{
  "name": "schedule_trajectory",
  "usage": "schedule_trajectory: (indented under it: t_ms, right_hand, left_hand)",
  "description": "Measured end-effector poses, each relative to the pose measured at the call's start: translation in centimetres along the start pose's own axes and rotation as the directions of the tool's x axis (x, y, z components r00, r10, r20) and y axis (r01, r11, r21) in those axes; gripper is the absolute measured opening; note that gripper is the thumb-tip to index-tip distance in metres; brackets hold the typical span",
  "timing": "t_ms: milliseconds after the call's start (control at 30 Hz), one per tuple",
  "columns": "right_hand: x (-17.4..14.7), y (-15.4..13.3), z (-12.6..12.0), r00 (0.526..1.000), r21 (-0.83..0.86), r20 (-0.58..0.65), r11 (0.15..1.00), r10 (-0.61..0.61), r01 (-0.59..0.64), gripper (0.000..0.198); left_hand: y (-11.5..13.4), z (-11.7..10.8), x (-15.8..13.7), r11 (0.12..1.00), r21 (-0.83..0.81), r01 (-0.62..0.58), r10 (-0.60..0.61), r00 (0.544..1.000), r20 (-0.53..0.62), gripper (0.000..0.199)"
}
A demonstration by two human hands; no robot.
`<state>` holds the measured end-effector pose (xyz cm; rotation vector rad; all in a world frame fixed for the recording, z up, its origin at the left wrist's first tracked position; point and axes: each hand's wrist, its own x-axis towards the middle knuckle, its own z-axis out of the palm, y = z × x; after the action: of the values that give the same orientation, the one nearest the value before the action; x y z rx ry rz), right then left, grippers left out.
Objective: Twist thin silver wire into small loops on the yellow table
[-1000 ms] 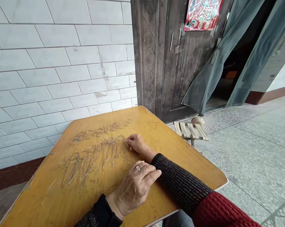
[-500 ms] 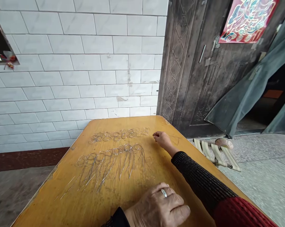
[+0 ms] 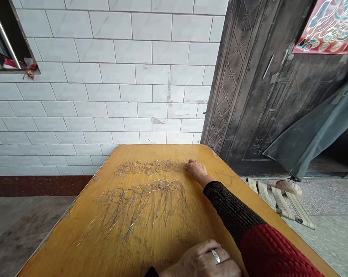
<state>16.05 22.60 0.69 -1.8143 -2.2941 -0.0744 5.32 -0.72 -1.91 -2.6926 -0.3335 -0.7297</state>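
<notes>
At the middle of the frame, just right of centre, the right hand (image 3: 196, 169) lies over the right end of the upper row of thin wire loops (image 3: 150, 167) on the wooden worktop (image 3: 127, 263). Its fingers are bent downward and their tips are hidden, so I cannot tell how wide this grip is or whether it holds a wire. Nearer the lower middle of the frame spreads the lower row of looped wires (image 3: 142, 189), whose long loose ends trail toward the bottom left. At the bottom edge, right of centre, the left hand (image 3: 202, 263) is partly cut off, its fingers curled and wearing a silver ring (image 3: 215, 256); I cannot tell what its grip holds. A strap-seated stool (image 3: 280, 200) stands at the lower right, below the dark door (image 3: 248, 96).
</notes>
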Motion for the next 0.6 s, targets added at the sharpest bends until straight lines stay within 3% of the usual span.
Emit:
schedule_trajectory:
  t_ms: [133, 400, 600]
  right_hand:
    - [-0.4, 0.3, 0.5, 0.999, -0.064, -0.018, 0.998, -0.028, 0.027, 0.021]
    - [0.5, 0.4, 1.3, 0.988, -0.068, -0.120, 0.994, -0.094, 0.086, 0.042]
    - [1.6, 1.3, 1.6, 0.969, -0.023, -0.041, 0.970, -0.242, 0.241, 0.027]
  left_hand:
    - [-0.1, 0.0, 0.0, 1.000, 0.010, 0.000, 0.000, 1.000, -0.001, 0.013]
    - [-0.1, 0.4, -0.1, 0.999, 0.032, 0.007, -0.006, 1.000, -0.014, 0.015]
    - [-0.1, 0.5, -0.2, 0.999, 0.028, 0.034, -0.034, 0.999, -0.005, 0.017]
